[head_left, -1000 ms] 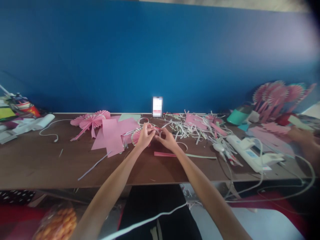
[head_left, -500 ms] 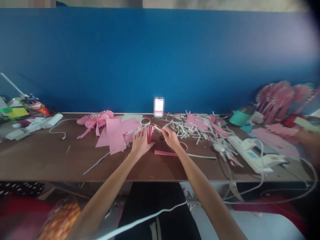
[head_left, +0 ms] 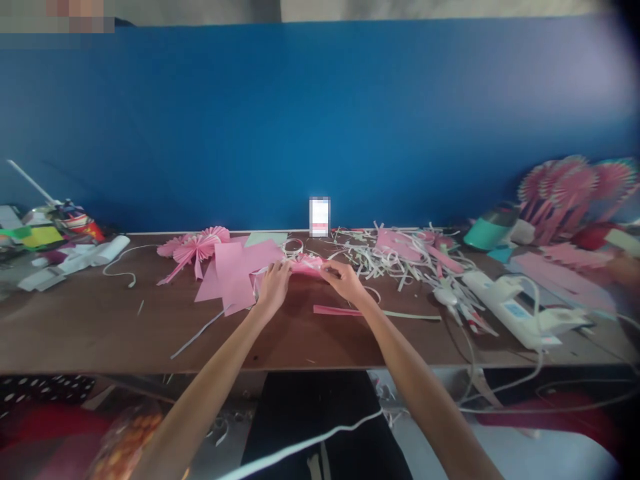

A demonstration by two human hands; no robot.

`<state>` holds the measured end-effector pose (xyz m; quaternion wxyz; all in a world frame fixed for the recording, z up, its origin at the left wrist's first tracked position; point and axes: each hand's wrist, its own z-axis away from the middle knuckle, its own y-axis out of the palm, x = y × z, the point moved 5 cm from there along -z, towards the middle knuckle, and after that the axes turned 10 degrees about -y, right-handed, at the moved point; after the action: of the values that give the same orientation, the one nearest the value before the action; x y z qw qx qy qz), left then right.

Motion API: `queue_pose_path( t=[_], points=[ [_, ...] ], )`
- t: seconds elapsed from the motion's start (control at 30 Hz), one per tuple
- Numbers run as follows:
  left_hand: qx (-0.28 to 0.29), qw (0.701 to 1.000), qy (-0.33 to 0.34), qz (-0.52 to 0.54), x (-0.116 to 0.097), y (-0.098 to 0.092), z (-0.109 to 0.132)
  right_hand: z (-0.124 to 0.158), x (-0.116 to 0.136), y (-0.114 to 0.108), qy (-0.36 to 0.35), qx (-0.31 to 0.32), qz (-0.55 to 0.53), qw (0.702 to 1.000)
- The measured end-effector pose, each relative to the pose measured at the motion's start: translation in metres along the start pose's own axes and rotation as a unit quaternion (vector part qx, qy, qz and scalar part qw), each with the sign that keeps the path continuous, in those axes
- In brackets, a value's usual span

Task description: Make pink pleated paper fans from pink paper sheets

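Observation:
A strip of pleated pink paper (head_left: 307,265) stretches between my two hands just above the brown table. My left hand (head_left: 274,283) is closed on its left end, fingertips pressed to the folds. The right end is pinched by my right hand (head_left: 344,279). Left of my left hand lie overlapping pink paper sheets (head_left: 233,270). Beyond them sit pink paper fans (head_left: 197,247) with hanging tails. A narrow pink strip (head_left: 333,310) lies under my right forearm.
White paper shreds (head_left: 370,260) are heaped on the right, near a white power strip (head_left: 510,310) with cables. A lit phone (head_left: 320,217) stands against the blue partition (head_left: 300,120). Finished pink rosettes (head_left: 570,183) stand far right, where another person's blurred hand (head_left: 625,273) appears.
My left hand has shifted slightly left, off the top of the bunched folds. The pleated paper now lies stretched sideways between both hands. The view has tilted slightly.

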<state>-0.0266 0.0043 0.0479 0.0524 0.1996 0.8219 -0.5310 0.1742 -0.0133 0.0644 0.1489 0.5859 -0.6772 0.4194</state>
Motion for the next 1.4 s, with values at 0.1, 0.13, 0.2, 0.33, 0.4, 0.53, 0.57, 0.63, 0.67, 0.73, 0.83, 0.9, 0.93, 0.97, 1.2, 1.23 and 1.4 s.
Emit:
queue_pose_path(
  t=[0.1,0.13,0.2,0.33,0.4,0.53,0.57,0.63,0.67,0.73,0.83,0.9,0.93,0.97,1.2,1.23,1.4],
  points=[
    [0.03,0.993,-0.018,0.111,0.002,0.001,-0.012,0.0,0.005,0.004,-0.001,0.023,-0.002,1.0],
    [0.036,0.988,-0.021,0.15,0.004,0.002,-0.014,0.0,0.006,0.004,-0.003,0.021,0.001,1.0],
    [0.03,0.977,-0.026,0.209,0.011,0.004,-0.017,-0.001,0.007,-0.001,-0.006,0.001,0.015,1.0],
    [0.055,0.972,-0.023,0.228,0.027,0.019,-0.016,-0.001,0.006,-0.013,0.012,-0.055,0.04,0.998],
    [0.077,0.969,-0.017,0.233,0.032,0.025,-0.015,-0.001,0.005,-0.014,0.02,-0.063,0.032,0.997],
    [0.088,0.97,-0.003,0.225,0.033,0.027,-0.015,0.0,0.008,-0.01,0.035,-0.043,-0.013,0.998],
    [0.087,0.973,-0.001,0.214,0.032,0.026,-0.015,0.001,0.01,-0.007,0.041,-0.026,-0.029,0.998],
    [0.076,0.979,-0.004,0.191,0.03,0.022,-0.015,0.002,0.013,-0.001,0.052,0.02,-0.063,0.996],
    [0.065,0.981,-0.012,0.184,0.029,0.02,-0.015,0.003,0.014,0.003,0.056,0.041,-0.078,0.995],
    [0.042,0.982,-0.026,0.183,0.028,0.014,-0.014,0.004,0.015,0.009,0.065,0.066,-0.094,0.991],
    [0.045,0.972,-0.025,0.227,0.023,0.009,-0.011,0.001,0.013,0.015,0.06,0.072,-0.077,0.993],
    [0.059,0.958,-0.012,0.28,0.017,0.006,-0.009,-0.002,0.012,0.017,0.039,0.065,-0.055,0.996],
    [0.059,0.952,-0.008,0.301,0.014,0.004,-0.008,-0.003,0.011,0.017,0.031,0.06,-0.046,0.997],
    [0.061,0.946,-0.003,0.317,0.011,0.003,-0.008,-0.003,0.01,0.017,0.027,0.055,-0.039,0.997],
    [0.093,0.926,-0.006,0.365,0.0,0.005,-0.007,-0.001,0.001,0.009,0.071,0.029,-0.035,0.996],
    [0.097,0.928,0.0,0.359,-0.001,0.005,-0.006,-0.001,0.0,0.009,0.083,0.028,-0.042,0.995],
    [0.079,0.946,0.02,0.315,-0.004,0.004,-0.003,0.003,0.0,0.013,0.129,0.03,-0.121,0.984]
  ],
)
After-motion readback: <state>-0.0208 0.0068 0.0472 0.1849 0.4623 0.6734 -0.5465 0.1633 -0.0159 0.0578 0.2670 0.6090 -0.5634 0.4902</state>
